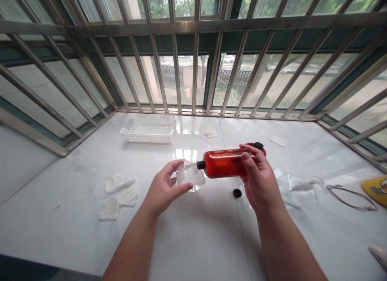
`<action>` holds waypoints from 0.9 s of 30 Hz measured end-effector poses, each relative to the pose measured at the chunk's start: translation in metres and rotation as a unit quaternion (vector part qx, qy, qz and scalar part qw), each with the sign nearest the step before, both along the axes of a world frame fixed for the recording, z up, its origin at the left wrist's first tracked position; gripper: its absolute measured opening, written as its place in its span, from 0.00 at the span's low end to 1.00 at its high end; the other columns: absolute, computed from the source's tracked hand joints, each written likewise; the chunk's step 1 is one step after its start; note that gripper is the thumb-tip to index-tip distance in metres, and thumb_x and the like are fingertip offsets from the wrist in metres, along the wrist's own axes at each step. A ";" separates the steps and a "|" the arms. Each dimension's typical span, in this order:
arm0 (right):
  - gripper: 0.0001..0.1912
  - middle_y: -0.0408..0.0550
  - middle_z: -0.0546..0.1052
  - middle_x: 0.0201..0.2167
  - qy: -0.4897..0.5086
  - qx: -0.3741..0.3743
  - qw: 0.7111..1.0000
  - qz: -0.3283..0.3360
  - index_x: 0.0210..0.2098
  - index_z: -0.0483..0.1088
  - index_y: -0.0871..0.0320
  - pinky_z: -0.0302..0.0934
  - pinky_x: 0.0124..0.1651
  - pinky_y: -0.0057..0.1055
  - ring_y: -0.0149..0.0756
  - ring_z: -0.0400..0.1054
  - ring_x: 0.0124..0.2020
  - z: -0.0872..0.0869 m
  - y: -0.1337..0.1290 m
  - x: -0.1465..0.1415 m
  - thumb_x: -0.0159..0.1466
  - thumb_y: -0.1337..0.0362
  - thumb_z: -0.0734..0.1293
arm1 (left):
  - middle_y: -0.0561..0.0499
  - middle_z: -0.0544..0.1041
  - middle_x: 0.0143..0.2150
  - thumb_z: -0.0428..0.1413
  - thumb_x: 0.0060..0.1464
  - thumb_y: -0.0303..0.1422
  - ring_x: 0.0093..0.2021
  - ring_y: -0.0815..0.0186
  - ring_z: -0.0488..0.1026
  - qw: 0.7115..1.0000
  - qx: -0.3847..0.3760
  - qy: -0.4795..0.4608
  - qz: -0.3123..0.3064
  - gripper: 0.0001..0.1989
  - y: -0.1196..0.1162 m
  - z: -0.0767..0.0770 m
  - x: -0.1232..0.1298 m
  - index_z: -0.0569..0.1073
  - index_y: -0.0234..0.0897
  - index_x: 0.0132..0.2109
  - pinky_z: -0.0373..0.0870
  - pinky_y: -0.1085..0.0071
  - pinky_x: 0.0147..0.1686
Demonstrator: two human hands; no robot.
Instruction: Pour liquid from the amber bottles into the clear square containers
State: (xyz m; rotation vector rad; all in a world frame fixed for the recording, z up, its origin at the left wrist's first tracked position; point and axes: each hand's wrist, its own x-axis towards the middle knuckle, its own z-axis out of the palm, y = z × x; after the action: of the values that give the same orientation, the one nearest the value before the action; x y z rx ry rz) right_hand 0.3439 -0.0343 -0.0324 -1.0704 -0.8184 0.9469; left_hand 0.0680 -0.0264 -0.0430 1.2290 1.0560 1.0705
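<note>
White tabletop (pixel 193 236) below: my right hand (pixel 261 178) grips the bottle (pixel 224 163) nearly level, neck (pixel 201 165) pointing left at the container (pixel 190 178) my left hand (pixel 165 187) clasps.

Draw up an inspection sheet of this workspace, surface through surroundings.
Surface: white, glossy counter.
Job's things: red-brown bottle tipped onto its side, uncapped neck toward the clear container; black cap on the counter.
Clutter: crumpled white tissues at left, white basket at back, clear plastic pieces at right.
Hands: left hand holds the container; right hand grips the bottle.
Cables: nothing seen; a thin looped cord lies at right.
Surroundings: metal bars before windows, greenery outside.
</note>
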 end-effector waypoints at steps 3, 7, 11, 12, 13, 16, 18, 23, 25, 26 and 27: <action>0.24 0.45 0.80 0.44 -0.019 0.010 1.000 -0.004 0.56 0.80 0.44 0.72 0.48 0.37 0.43 0.77 0.47 0.000 0.000 0.002 0.65 0.44 0.80 | 0.38 0.79 0.66 0.80 0.46 0.43 0.63 0.40 0.80 1.000 -0.008 0.002 -0.002 0.38 0.000 0.000 0.000 0.80 0.43 0.63 0.81 0.52 0.58; 0.25 0.46 0.80 0.45 -0.029 0.005 0.999 -0.011 0.57 0.80 0.43 0.73 0.51 0.39 0.44 0.76 0.49 0.001 -0.001 0.003 0.64 0.43 0.81 | 0.38 0.80 0.65 0.80 0.45 0.44 0.62 0.41 0.80 1.000 -0.004 0.002 0.015 0.37 -0.001 0.000 0.002 0.81 0.42 0.62 0.82 0.52 0.57; 0.26 0.46 0.80 0.47 -0.033 0.008 0.999 -0.014 0.58 0.80 0.43 0.73 0.50 0.38 0.44 0.76 0.49 0.004 -0.002 0.002 0.64 0.44 0.81 | 0.39 0.79 0.66 0.80 0.46 0.43 0.62 0.41 0.80 1.000 -0.008 0.005 0.006 0.37 -0.002 0.000 0.003 0.80 0.43 0.62 0.82 0.52 0.57; 0.26 0.46 0.80 0.46 -0.034 0.009 0.999 -0.016 0.58 0.80 0.43 0.73 0.50 0.38 0.44 0.76 0.49 0.004 -0.001 0.002 0.64 0.44 0.81 | 0.39 0.79 0.66 0.80 0.46 0.43 0.62 0.41 0.80 1.000 -0.011 0.005 0.003 0.37 -0.002 0.000 0.003 0.80 0.44 0.62 0.82 0.52 0.58; 0.26 0.46 0.80 0.46 -0.035 0.009 0.999 -0.018 0.58 0.81 0.43 0.73 0.50 0.38 0.44 0.76 0.49 0.005 -0.001 0.002 0.64 0.44 0.81 | 0.39 0.79 0.66 0.80 0.46 0.43 0.62 0.41 0.80 1.000 -0.014 0.004 0.002 0.37 -0.002 0.000 0.003 0.80 0.44 0.63 0.82 0.52 0.58; 0.27 0.47 0.80 0.46 -0.040 0.010 0.999 -0.026 0.57 0.81 0.43 0.73 0.50 0.39 0.46 0.76 0.50 0.006 -0.001 0.002 0.63 0.43 0.81 | 0.39 0.79 0.66 0.80 0.45 0.43 0.62 0.41 0.80 1.000 -0.021 0.006 -0.002 0.38 -0.002 -0.001 0.002 0.80 0.45 0.63 0.82 0.52 0.58; 0.26 0.48 0.80 0.47 -0.044 0.014 0.999 -0.027 0.57 0.81 0.43 0.74 0.50 0.40 0.46 0.76 0.50 0.007 -0.001 0.002 0.63 0.43 0.81 | 0.39 0.78 0.67 0.80 0.46 0.43 0.63 0.40 0.80 1.000 -0.022 0.011 -0.007 0.39 -0.001 -0.002 0.002 0.80 0.45 0.63 0.82 0.51 0.59; 0.27 0.48 0.80 0.47 -0.049 0.015 0.998 -0.037 0.57 0.82 0.44 0.74 0.47 0.36 0.43 0.76 0.47 0.007 -0.001 0.003 0.62 0.43 0.82 | 0.38 0.77 0.69 0.80 0.47 0.42 0.63 0.40 0.80 0.999 -0.023 0.018 -0.030 0.39 0.001 -0.008 -0.001 0.78 0.44 0.65 0.82 0.51 0.58; 0.28 0.48 0.79 0.47 -0.054 0.014 0.998 -0.041 0.57 0.82 0.44 0.73 0.45 0.35 0.43 0.75 0.46 0.006 0.000 0.004 0.62 0.43 0.82 | 0.39 0.76 0.70 0.80 0.48 0.42 0.63 0.40 0.80 0.999 -0.026 0.022 -0.033 0.39 0.001 -0.009 -0.002 0.78 0.45 0.65 0.82 0.52 0.58; 0.28 0.48 0.79 0.46 -0.058 0.016 0.997 -0.043 0.57 0.82 0.44 0.73 0.45 0.35 0.43 0.75 0.46 0.005 0.000 0.004 0.61 0.43 0.82 | 0.39 0.76 0.70 0.80 0.48 0.42 0.63 0.41 0.80 0.999 -0.028 0.024 -0.036 0.39 0.002 -0.009 -0.002 0.78 0.45 0.65 0.82 0.52 0.59; 0.29 0.48 0.79 0.46 -0.062 0.018 0.997 -0.043 0.58 0.82 0.45 0.73 0.44 0.35 0.43 0.75 0.45 0.004 0.001 0.005 0.61 0.42 0.82 | 0.39 0.76 0.70 0.80 0.48 0.42 0.63 0.41 0.80 0.998 -0.029 0.027 -0.039 0.40 0.002 -0.009 -0.003 0.77 0.45 0.66 0.82 0.52 0.59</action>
State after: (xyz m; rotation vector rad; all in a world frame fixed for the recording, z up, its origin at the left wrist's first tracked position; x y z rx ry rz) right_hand 0.3491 -0.0334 -0.0287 -1.1329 -0.8812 0.7954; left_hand 0.0655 -0.0247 -0.0521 1.2487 1.0651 0.9459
